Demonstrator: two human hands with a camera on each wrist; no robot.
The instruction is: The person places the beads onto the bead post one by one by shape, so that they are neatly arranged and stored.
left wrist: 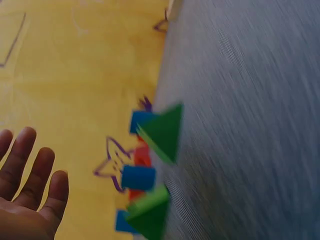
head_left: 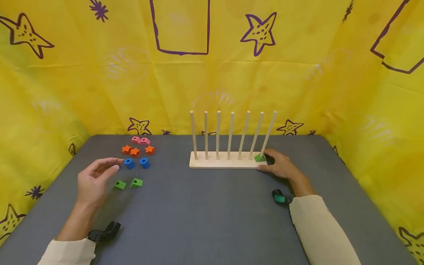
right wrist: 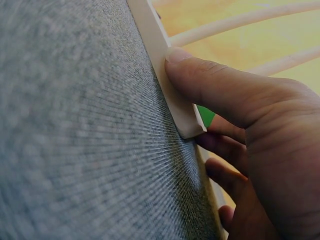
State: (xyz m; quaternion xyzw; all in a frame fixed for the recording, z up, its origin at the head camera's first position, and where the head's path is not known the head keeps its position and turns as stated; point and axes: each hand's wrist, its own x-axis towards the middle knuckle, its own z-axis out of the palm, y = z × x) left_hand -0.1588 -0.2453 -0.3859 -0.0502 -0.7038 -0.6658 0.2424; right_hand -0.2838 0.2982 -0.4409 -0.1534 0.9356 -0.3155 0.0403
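One green triangle [head_left: 260, 158] seated on the rightmost peg, right hand [head_left: 279, 166] gripping that end of the wooden base [head_left: 222, 164]; nine pieces left loose near the open, empty left hand [head_left: 94, 178].

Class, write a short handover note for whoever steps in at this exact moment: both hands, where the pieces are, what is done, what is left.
Left hand: open, hovering beside the loose pieces, holding nothing.
Right hand: holds the right end of the wooden peg board, thumb on its front edge.
Done: one green triangle sits on the rightmost peg.
Left, judging by the table: two green triangles, two blue cylinders, three orange stars and two pink pieces lie loose at the left; the other six pegs are bare.
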